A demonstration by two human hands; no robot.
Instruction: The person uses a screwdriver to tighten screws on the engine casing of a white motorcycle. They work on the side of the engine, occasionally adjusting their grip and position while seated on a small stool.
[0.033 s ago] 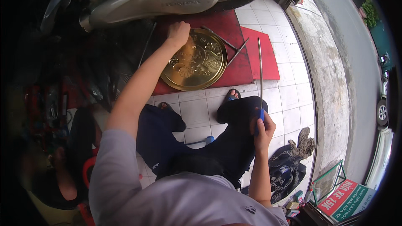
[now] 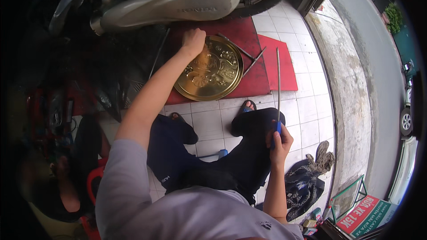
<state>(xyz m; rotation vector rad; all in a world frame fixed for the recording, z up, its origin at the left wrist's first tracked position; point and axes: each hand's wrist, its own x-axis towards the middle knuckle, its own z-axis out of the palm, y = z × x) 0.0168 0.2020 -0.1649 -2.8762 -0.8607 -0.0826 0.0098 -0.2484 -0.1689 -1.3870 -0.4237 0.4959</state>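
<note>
My right hand is closed round the blue handle of a long screwdriver, its thin metal shaft pointing away from me. My left hand is stretched forward at the far left rim of a round gold embossed tray. Its fingers are curled, and whatever they hold is hidden below the back of the hand. The tray lies on a red platform. Beside its right rim rests a metal T-handle wrench. Just beyond my left hand hangs the silver exhaust cover of a motorbike.
Dark cloth lies on the white tiles to my right. A blue-ended tool is on the floor between my legs. Another person's arm and a red stool are at the left. Beyond the right kerb runs a road.
The whole view has shifted slightly, with things sitting a little lower. Both hands keep the same places relative to the tray and the screwdriver.
</note>
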